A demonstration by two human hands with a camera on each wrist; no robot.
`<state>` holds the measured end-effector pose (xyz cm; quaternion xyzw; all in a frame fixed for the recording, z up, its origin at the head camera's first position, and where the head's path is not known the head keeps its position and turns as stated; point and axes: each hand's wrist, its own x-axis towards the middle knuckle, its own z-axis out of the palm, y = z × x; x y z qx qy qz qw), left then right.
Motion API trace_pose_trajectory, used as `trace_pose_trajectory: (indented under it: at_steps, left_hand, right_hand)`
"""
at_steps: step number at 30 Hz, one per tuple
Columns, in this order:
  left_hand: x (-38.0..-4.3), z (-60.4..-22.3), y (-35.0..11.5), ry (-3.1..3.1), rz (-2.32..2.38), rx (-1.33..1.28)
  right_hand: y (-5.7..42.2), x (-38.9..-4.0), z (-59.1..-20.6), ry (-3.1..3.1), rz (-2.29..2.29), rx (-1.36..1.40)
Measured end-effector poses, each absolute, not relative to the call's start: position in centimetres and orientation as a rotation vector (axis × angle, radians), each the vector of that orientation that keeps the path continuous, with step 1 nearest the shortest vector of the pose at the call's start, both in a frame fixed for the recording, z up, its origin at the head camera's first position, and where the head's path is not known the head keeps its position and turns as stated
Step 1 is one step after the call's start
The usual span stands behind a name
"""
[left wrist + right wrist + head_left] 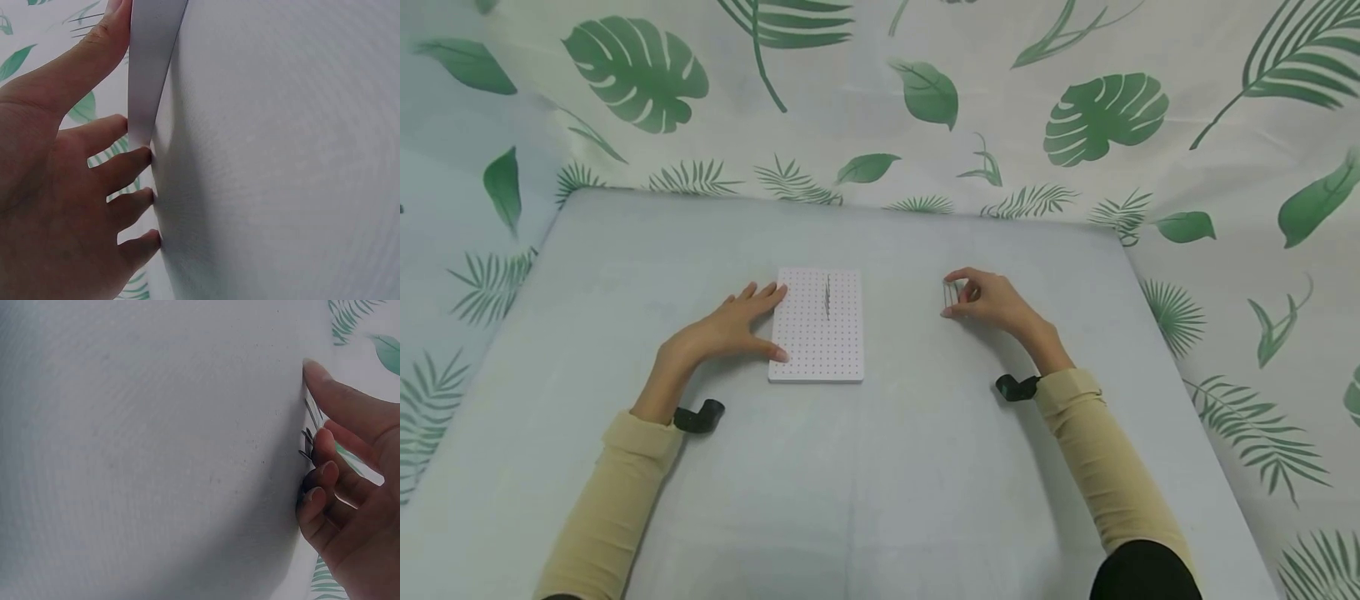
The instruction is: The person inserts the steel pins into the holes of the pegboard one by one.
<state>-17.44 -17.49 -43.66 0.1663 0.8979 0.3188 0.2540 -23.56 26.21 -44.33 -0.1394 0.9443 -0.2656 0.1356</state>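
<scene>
A white pegboard point(805, 337) with rows of small holes lies left of centre. Several thin metal pins point(827, 297) stand in a line in its upper part. My left hand point(722, 329) rests at the board's left side, thumb and forefinger over its edge, the fingers spread. In the left wrist view the other fingertips point(140, 164) reach the tabletop beside the board. Low over the table to the right, my right hand point(992, 300) has thumb and forefinger curved round more thin metal pins point(951, 297), at their two ends. The right wrist view shows these pins point(309, 440) near the curled fingers.
The table point(895, 467) has a pale cloth-like top. Behind it hangs a white leaf-print cloth point(992, 108). A small black wrist camera sits below the left wrist point(700, 417) and another below the right wrist point(1017, 387).
</scene>
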Motion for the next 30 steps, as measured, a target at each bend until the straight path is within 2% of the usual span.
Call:
trace_pose_trajectory:
  at_steps: [30]
  left_hand:
    - [-17.36, -43.74, -17.50, 2.448, 0.862, 0.450]
  right_hand:
    - [25.80, -22.89, -44.62, 2.933, -0.875, -0.367]
